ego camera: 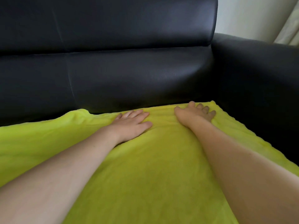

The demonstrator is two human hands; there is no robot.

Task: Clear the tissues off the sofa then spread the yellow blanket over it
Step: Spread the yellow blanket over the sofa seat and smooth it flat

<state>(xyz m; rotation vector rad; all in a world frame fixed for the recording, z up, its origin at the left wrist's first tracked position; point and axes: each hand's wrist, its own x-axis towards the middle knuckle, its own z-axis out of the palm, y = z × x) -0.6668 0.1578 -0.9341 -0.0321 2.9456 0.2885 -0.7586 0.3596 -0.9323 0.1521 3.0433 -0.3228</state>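
Observation:
The yellow blanket (145, 159) lies spread over the seat of the black leather sofa (129, 70), its far edge close to the backrest. My left hand (134, 122) rests flat on the blanket near that far edge, fingers straight and together. My right hand (195, 113) presses on the blanket's far right corner with its fingers spread. Small ripples run across the cloth between the two hands. No tissues are in view.
The sofa's right armrest (258, 70) rises beside the blanket's right edge. A pale wall (242, 15) and a light curtain (289, 28) show behind it at the top right. A strip of bare black seat (32, 115) shows at the far left.

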